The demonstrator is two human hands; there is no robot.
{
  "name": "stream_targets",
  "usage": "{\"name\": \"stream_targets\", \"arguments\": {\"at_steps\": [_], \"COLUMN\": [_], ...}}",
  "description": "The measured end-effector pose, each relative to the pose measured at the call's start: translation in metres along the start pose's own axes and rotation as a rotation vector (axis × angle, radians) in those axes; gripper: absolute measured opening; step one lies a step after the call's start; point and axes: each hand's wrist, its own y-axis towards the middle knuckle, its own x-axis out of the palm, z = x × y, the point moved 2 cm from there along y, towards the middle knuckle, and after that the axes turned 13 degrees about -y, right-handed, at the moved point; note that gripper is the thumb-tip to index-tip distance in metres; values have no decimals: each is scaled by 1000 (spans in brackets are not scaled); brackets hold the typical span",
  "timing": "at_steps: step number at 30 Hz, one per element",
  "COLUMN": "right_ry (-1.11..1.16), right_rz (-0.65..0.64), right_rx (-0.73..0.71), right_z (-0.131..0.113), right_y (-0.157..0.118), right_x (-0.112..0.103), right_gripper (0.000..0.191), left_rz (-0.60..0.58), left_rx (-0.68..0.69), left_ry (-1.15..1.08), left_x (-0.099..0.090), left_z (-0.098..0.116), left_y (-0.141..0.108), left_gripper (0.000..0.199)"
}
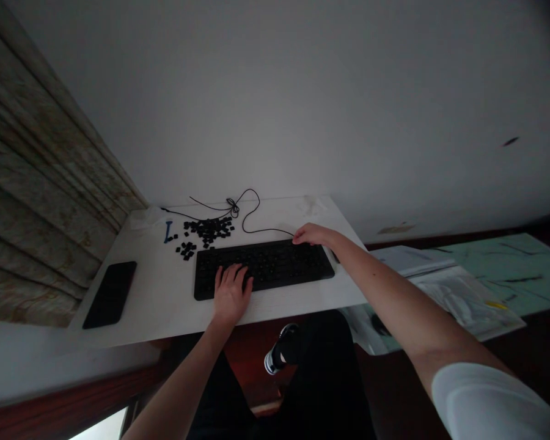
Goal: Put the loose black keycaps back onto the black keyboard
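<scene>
The black keyboard [263, 269] is lying on the white table [165, 305], with the left hand [231, 293] laid open on its keys and the right hand [314, 234] placed at its far edge (whether it grips cannot be told), while loose black keycaps [208, 232] are heaped beyond it, to the left.

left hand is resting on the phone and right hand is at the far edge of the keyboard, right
No, the head view shows the left hand on the black keyboard, not on the phone, which lies apart from it on the white desk. The right hand is at the keyboard's far edge, as you said.
</scene>
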Motion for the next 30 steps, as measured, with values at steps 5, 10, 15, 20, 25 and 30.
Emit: {"name": "stream_targets", "arguments": {"at_steps": [5,10,15,20,25,30], "right_ry": [-9,-7,-37,-131,-232,-336], "right_rz": [-33,-45,-85,-127,-143,-62], "right_rx": [-33,-36,-38,-19,-72,-233], "right_z": [-1,0,2,4,4,7], "right_y": [-2,-2,2,9,13,10], "right_x": [-4,-5,-7,-7,-5,-1], "right_gripper": [15,15,13,16,26,22], "left_rz": [-5,-23,-19,-42,-54,-45], "left_rx": [-27,-27,-14,-27,-37,-31], "left_ry": [10,30,51,100,139,142], "left_x": [0,0,0,0,0,0], "left_z": [0,0,0,1,1,1], "left_y": [1,2,2,2,2,2], "left_gripper": [28,28,27,27,27,26]}}
